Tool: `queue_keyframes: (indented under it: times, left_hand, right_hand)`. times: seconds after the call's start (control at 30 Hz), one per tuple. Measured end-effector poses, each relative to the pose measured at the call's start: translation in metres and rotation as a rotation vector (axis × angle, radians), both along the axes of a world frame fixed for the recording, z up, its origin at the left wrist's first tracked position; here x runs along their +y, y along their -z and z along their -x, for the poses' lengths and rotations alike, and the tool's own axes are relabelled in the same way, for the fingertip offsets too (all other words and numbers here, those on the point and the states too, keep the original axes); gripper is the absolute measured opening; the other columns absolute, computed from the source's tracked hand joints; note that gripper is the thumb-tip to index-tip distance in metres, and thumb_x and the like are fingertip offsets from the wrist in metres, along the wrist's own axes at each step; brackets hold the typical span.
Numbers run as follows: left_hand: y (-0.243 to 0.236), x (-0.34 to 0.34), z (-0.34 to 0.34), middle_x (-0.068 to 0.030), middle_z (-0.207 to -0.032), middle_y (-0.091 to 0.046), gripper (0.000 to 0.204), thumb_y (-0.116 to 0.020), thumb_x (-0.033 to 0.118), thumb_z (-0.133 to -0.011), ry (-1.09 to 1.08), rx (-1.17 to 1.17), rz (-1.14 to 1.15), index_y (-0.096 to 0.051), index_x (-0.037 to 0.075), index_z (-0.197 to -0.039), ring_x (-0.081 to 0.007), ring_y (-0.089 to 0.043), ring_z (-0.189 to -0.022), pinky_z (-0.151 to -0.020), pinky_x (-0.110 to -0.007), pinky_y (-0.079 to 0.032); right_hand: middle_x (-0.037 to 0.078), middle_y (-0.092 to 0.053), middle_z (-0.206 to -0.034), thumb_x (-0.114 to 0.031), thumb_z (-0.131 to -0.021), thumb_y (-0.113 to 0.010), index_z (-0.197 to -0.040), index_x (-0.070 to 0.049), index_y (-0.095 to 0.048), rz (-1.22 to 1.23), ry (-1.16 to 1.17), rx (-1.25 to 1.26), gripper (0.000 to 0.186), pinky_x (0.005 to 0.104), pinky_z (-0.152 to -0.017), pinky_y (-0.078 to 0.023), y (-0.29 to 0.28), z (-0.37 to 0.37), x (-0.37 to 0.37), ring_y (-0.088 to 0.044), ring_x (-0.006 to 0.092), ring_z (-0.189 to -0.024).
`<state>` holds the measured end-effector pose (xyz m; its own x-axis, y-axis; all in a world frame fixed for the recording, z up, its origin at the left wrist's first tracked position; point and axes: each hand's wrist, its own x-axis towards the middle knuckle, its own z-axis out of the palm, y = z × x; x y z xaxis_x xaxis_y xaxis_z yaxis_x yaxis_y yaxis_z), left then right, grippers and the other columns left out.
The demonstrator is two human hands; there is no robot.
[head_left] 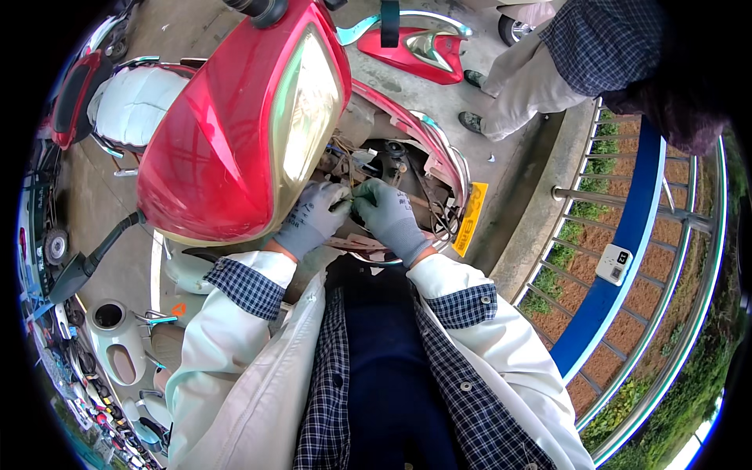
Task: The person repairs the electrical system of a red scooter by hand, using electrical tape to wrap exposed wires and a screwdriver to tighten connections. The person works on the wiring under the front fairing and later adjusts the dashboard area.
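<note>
My left hand (pixel 315 218) and my right hand (pixel 387 213), both in grey work gloves with dark print, meet fingertip to fingertip over the open body of a red scooter. Each hand is closed in a pinch on a thin yellowish wire (pixel 352 178), its ends partly hidden by the fingers. Beyond the hands, a bundle of wires (pixel 338 157) and dark parts (pixel 392 159) show inside the opening. The scooter's red front cover (pixel 207 133), with a large headlight (pixel 309 106), stands at my left, close above my left wrist. A red curved rim (pixel 411 117) borders the opening.
A yellow plate (pixel 471 219) sits at the opening's right edge. A loose red panel (pixel 415 56) lies on the ground ahead. Another person (pixel 540 70) stands far right, beside a metal railing (pixel 681 219) with a blue board (pixel 627 235). Parked scooters (pixel 117 337) line the left.
</note>
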<state>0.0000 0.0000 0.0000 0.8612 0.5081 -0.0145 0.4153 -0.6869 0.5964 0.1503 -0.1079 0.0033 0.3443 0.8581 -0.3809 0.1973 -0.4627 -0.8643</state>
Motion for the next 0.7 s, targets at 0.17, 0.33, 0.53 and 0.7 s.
queue_keyframes:
  times: [0.17, 0.33, 0.53, 0.7]
  left_hand:
    - [-0.018, -0.009, -0.004, -0.0087, -0.079, -0.066, 0.012, -0.063, 0.007, -0.083, -0.140, 0.094, 0.701, -0.066, -0.001, -0.092, -0.0165, -0.059, -0.076, -0.074, -0.032, -0.047]
    - [0.003, 0.008, 0.005, -0.0090, -0.095, -0.063, 0.032, -0.061, 0.003, -0.081, -0.039, 0.245, 0.942, -0.058, -0.004, -0.113, -0.0134, -0.054, -0.085, -0.078, -0.031, -0.046]
    - [0.000, -0.011, -0.005, -0.0163, -0.099, -0.065, 0.031, -0.065, 0.004, -0.080, -0.010, 0.178, 0.042, -0.058, 0.002, -0.110, -0.0309, -0.064, -0.091, -0.081, -0.040, -0.049]
    - [-0.016, -0.021, -0.009, -0.0136, -0.097, -0.065, 0.033, -0.071, 0.006, -0.077, -0.150, -0.051, 0.101, -0.061, 0.006, -0.109, -0.0344, -0.064, -0.090, -0.082, -0.043, -0.052]
  right_hand:
    - [0.018, -0.069, -0.096, -0.011, -0.084, -0.063, -0.095, -0.004, -0.068, -0.155, -0.072, -0.131, 0.013, 0.0413, -0.080, -0.052, 0.008, 0.004, -0.019, -0.066, 0.0360, -0.090]
    - [0.017, -0.069, -0.092, -0.009, -0.086, -0.063, -0.097, -0.002, -0.066, -0.210, -0.113, -0.111, 0.013, 0.0372, -0.079, -0.052, 0.016, 0.002, -0.020, -0.067, 0.0311, -0.087]
    - [0.013, -0.068, -0.084, -0.010, -0.088, -0.063, -0.099, 0.000, -0.064, -0.075, -0.036, 0.047, 0.015, 0.0328, -0.070, -0.051, 0.001, 0.002, -0.015, -0.064, 0.0208, -0.074]
    - [0.020, -0.070, -0.091, -0.015, -0.086, -0.063, -0.098, -0.001, -0.067, 0.009, -0.042, 0.058, 0.019, 0.0398, -0.078, -0.052, -0.006, -0.005, -0.008, -0.068, 0.0349, -0.087]
